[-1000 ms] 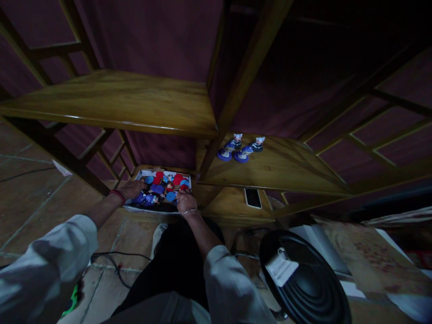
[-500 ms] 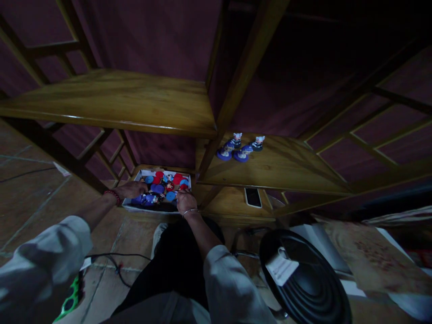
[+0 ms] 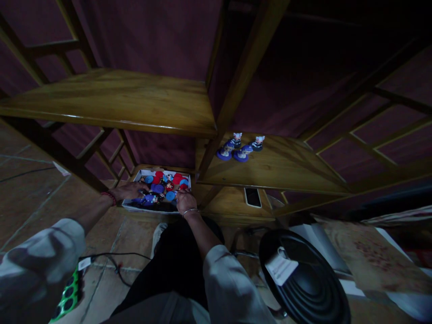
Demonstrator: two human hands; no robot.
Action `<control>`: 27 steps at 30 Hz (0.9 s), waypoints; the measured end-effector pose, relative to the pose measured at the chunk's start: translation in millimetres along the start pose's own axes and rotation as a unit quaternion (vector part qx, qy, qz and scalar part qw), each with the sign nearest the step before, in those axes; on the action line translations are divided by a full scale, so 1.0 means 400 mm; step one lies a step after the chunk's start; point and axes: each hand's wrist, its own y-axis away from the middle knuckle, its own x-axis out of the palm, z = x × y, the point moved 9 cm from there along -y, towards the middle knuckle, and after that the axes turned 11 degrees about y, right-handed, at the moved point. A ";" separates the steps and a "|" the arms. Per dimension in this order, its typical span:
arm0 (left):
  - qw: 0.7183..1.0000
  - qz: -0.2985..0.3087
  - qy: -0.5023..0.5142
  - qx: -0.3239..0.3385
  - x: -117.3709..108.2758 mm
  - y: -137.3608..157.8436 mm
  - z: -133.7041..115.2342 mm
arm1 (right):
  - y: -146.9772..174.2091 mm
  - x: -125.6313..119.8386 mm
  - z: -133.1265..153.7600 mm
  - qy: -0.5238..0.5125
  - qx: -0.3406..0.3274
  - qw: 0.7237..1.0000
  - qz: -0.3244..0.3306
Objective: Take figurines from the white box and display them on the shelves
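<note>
A shallow white-walled box (image 3: 127,206) on the lowest shelf holds a jumble of small figurines (image 3: 157,188) with red, blue and purple round bases. My left hand (image 3: 132,191), a red bead bracelet at its wrist, reaches over the box's left side. Its fingers are apart above the purple figurines there. At the box's right side is my right hand (image 3: 185,200), wearing a silver bangle. Its fingers are curled closed, and what they hold, if anything, is hidden. On the shelf to the right stand two purple-based figurines (image 3: 243,153) and two dark-based figurines (image 3: 258,143).
A wooden shelf (image 3: 111,101) overhangs the box, and a wooden post (image 3: 232,99) rises at its right. A phone (image 3: 253,197) lies on the lower board. A black ribbed round seat (image 3: 307,279) with a white tag is at right. A cable (image 3: 114,256) crosses the floor.
My left hand has shifted slightly left and its fingers have loosened over the figurines. My right hand has barely moved. The figurines on the right shelf are unchanged.
</note>
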 end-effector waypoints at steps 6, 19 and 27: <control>0.991 0.008 -0.130 0.022 0.054 -0.006 -0.016 | 0.001 0.001 0.001 0.000 -0.003 1.000 0.001; 0.992 -0.008 -0.128 -0.005 0.047 -0.028 -0.018 | -0.001 -0.002 0.004 0.007 -0.007 1.000 -0.013; 0.995 -0.008 -0.100 -0.014 0.051 -0.032 -0.038 | -0.001 -0.001 0.002 0.007 -0.004 1.000 -0.024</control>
